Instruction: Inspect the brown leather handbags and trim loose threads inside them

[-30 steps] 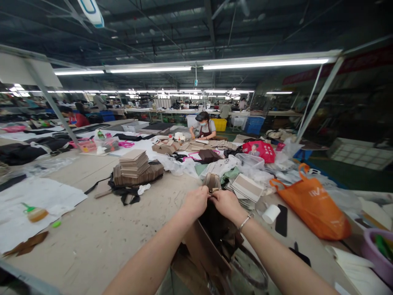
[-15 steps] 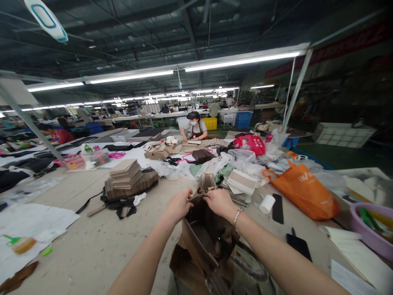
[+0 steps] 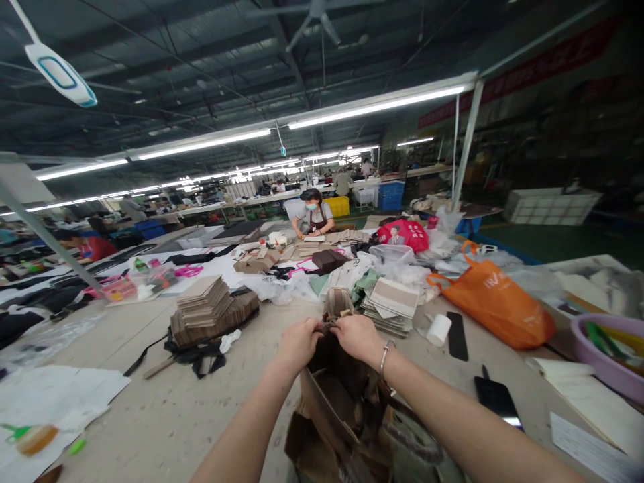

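A brown bag [image 3: 327, 402] stands upright on the table in front of me with its mouth facing up. My left hand [image 3: 300, 342] pinches the far rim of the bag, its fingers closed on the edge. Close beside it, my right hand [image 3: 358, 335], with a bracelet at the wrist, grips the same rim, thumb and fingers pressed together. The fingertips of both hands nearly meet. Behind them a striped, light-brown piece [image 3: 338, 302] rises from the bag's far side. The inside of the bag is dark and partly hidden.
Stacked brown pieces [image 3: 204, 305] lie left, light panels [image 3: 392, 298] right. Further right are a white roll [image 3: 439, 331], a phone [image 3: 496, 399], an orange bag [image 3: 498, 302] and a purple basin [image 3: 611, 355]. A glue bottle [image 3: 35, 439] lies at left. A co-worker [image 3: 316, 218] sits opposite.
My hands have drawn slightly closer together along the bag's rim, and the left has turned inward. The view has tilted and shifted a little. Across the table the co-worker's hands have moved slightly.
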A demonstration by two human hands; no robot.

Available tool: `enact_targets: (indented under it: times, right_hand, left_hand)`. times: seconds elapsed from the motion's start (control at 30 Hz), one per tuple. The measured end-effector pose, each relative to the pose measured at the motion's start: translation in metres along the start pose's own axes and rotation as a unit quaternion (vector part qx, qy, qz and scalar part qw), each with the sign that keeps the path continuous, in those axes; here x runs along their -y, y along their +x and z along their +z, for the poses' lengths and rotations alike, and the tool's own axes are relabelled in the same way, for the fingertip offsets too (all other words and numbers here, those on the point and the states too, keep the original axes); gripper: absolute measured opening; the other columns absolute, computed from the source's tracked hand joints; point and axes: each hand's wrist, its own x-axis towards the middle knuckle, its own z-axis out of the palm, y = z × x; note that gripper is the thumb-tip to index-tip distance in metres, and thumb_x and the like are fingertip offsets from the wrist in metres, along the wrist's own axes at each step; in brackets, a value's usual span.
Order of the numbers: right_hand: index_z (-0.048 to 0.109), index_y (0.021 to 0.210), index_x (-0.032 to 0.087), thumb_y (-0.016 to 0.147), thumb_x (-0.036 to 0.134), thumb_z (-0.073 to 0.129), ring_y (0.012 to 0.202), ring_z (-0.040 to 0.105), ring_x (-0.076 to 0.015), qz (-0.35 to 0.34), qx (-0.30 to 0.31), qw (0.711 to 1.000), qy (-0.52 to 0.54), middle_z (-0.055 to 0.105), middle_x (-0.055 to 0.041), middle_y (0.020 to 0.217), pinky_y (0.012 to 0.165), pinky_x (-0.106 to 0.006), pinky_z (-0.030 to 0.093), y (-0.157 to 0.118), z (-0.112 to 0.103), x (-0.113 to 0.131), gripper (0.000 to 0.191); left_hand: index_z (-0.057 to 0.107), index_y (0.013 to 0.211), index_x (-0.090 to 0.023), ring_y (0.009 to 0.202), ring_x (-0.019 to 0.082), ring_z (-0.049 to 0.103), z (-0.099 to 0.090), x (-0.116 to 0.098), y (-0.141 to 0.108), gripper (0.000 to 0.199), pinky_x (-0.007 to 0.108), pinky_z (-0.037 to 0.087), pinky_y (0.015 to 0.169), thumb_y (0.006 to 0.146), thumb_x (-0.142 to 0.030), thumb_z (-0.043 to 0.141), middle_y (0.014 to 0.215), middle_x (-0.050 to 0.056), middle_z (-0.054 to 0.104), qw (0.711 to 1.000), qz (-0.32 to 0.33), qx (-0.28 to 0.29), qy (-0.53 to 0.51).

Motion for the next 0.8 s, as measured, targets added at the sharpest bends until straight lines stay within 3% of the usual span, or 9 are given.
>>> enact_targets:
  times: [0.23, 0.37, 0.57, 0.8]
  right_hand:
    - [0.070, 0.089, 0.017, 0.092, 0.047, 0.040, 0.084, 0.065, -0.0245, -0.017, 0.004, 1.000, 0.000, 0.070, -0.0117, 0.086, 0.072, -0.030, 0.046, -0.003, -0.004, -0.006, 0.041]
    - [0.066, 0.106, 0.024, 0.081, 0.058, 0.054, 0.090, 0.063, -0.0235, -0.064, -0.010, 0.998, 0.012, 0.069, -0.0074, 0.092, 0.075, -0.028, 0.045, 0.001, -0.006, -0.012, 0.044]
    - [0.071, 0.092, 0.024, 0.086, 0.042, 0.054, 0.083, 0.063, -0.0195, -0.129, -0.017, 0.991, 0.011, 0.070, -0.0041, 0.086, 0.069, -0.026, 0.043, 0.018, 0.000, -0.018, 0.025]
    - [0.071, 0.087, 0.019, 0.089, 0.039, 0.051, 0.086, 0.062, -0.0193, -0.177, -0.017, 0.984, 0.008, 0.070, -0.0070, 0.089, 0.081, -0.028, 0.040, 0.024, 0.006, -0.024, 0.028]
  left_hand:
    - [0.056, 0.099, -0.022, 0.083, 0.019, 0.062, 0.006, -0.004, 0.008, 0.018, 0.026, 0.038, 0.068, 0.082, -0.020, 0.053, 0.087, 0.003, 0.068, 0.999, -0.036, 0.015, -0.014]
    - [0.054, 0.098, -0.021, 0.082, 0.017, 0.062, 0.013, -0.002, 0.008, 0.017, 0.025, 0.038, 0.070, 0.081, -0.017, 0.051, 0.088, 0.003, 0.068, 0.998, -0.021, -0.002, -0.061]
    - [0.051, 0.095, -0.019, 0.079, 0.017, 0.062, 0.019, 0.002, 0.009, 0.020, 0.025, 0.039, 0.068, 0.076, -0.014, 0.055, 0.083, 0.002, 0.067, 0.996, -0.015, -0.014, -0.090]
    - [0.059, 0.097, -0.020, 0.081, 0.019, 0.062, 0.021, 0.003, 0.011, 0.020, 0.027, 0.041, 0.070, 0.077, -0.017, 0.059, 0.085, 0.003, 0.069, 0.997, -0.012, -0.003, -0.082]
